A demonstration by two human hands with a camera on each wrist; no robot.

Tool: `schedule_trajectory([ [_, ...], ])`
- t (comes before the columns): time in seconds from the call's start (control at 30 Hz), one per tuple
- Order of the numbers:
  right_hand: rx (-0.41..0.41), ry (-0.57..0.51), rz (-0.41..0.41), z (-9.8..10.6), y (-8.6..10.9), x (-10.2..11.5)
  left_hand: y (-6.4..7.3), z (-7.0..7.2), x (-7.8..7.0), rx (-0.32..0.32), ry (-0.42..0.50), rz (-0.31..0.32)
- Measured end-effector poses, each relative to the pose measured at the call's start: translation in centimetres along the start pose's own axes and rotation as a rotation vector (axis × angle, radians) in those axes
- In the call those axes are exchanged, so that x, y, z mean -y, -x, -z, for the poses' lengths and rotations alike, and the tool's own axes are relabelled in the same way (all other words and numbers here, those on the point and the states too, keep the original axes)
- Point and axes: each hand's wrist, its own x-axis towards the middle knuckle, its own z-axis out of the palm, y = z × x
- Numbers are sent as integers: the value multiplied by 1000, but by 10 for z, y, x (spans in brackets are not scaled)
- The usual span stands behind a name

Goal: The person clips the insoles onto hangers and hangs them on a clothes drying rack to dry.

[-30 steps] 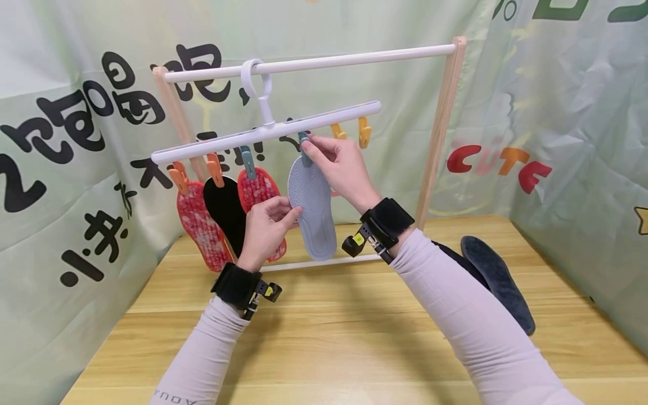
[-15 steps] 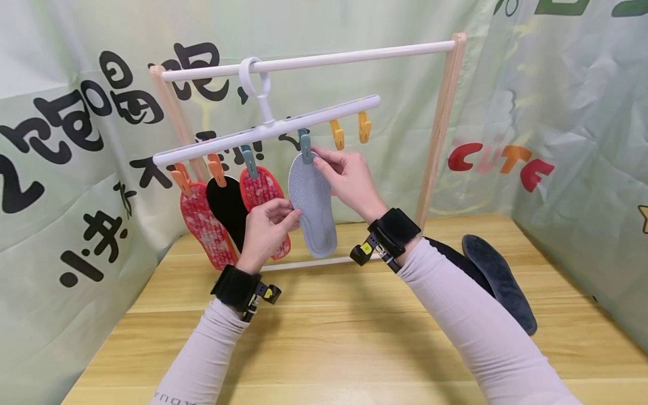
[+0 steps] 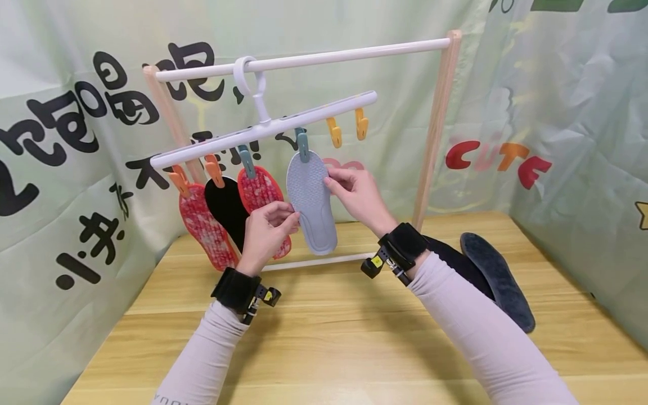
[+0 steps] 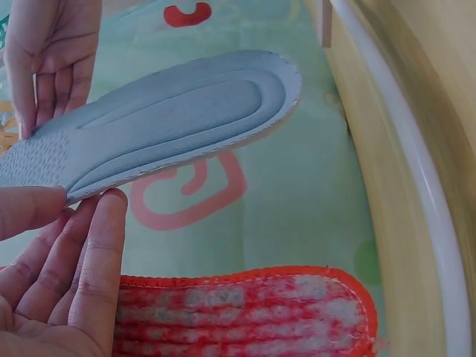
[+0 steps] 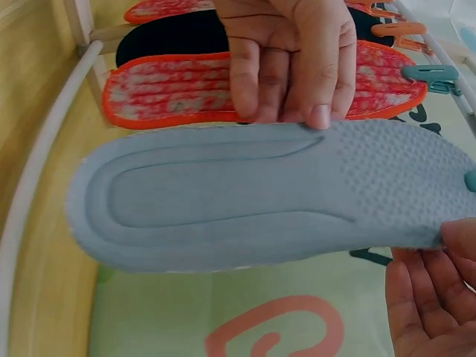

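A grey insole (image 3: 315,205) with a dimpled upper half hangs from a teal clip (image 3: 302,145) on the white hanger (image 3: 212,145). My left hand (image 3: 267,232) pinches its left edge near the middle between thumb and fingers. On its right edge, higher up, my right hand (image 3: 358,194) pinches it, thumb in front. In the right wrist view, the grey insole (image 5: 223,197) spans the picture, with my left hand (image 5: 290,59) at its far edge. To the left hang a red-and-white insole (image 3: 205,225), a black insole (image 3: 226,208) and another red-trimmed insole (image 3: 260,188), each in a clip.
The hanger hooks over the white rod (image 3: 314,58) of a wooden-post rack (image 3: 436,129). Two yellow clips (image 3: 334,133) hang at its right end, holding nothing. At the right, a dark fluffy insole (image 3: 498,281) lies on the wooden table (image 3: 324,337), partly over a black one.
My right hand let go of the teal clip, then slid down the insole's right edge. The insole now hangs from that clip. My left hand has stayed at the left edge.
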Motion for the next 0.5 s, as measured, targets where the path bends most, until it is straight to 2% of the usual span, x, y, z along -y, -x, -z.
schedule_trajectory([
  [0.2,12,40,-12,4,9,-9,1,-4,3,-2,42,-7],
  [0.5,52,40,-25,8,20,-22,3,-9,2,7,43,-1],
])
